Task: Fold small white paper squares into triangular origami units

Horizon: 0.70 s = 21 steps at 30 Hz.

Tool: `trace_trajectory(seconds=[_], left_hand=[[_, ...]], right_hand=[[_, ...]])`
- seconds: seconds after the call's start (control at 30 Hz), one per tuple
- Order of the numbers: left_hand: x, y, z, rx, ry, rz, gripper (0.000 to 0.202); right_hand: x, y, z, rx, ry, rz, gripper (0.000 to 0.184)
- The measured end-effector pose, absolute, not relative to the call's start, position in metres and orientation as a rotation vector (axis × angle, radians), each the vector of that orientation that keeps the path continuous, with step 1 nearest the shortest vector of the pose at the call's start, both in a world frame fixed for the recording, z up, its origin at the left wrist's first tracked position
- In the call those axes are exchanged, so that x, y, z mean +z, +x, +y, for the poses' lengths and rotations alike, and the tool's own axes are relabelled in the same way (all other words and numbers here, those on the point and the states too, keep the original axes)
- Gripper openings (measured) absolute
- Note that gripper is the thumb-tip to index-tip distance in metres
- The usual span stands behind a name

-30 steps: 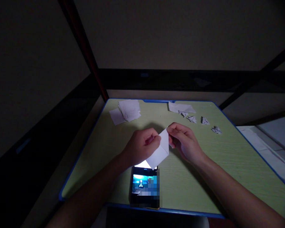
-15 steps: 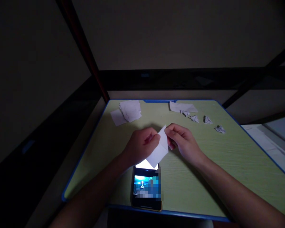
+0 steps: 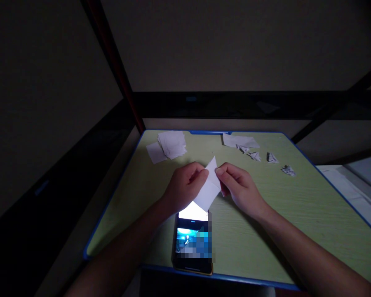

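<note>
Over the bench [image 3: 250, 235], left hand [image 3: 185, 185] and right hand [image 3: 243, 189] are pinching folded paper [image 3: 207, 193], probably light, crease-prone, best held by its edges.

1 lit phone [image 3: 192, 241] lies on the green table [image 3: 250, 247], by its blue rim [image 3: 241, 279].

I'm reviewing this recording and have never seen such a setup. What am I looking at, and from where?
No machine here: a camera on a person's head looks forward and down at their bare hands. The left hand and right hand pinch a creased white paper sheet. Nearer lies a dark phone with a lit screen on a pale green, blue-edged table. Farther back: a loose white paper stack at left; a flat white sheet and four small crumpled-looking paper pieces at right.
</note>
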<state>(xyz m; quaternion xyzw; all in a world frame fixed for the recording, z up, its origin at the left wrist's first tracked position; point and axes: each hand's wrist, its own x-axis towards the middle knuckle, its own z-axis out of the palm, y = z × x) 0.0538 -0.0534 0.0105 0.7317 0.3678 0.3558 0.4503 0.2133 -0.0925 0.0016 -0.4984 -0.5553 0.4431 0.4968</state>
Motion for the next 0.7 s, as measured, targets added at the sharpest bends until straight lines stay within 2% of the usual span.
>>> trace_trajectory(seconds=[0.7], left_hand=[[0.0125,0.0572,-0.0525,1.067,1.664,0.984,0.022]], right_hand=[[0.0008,0.2149,-0.0951,0.847,-1.324,-1.561,0.032]])
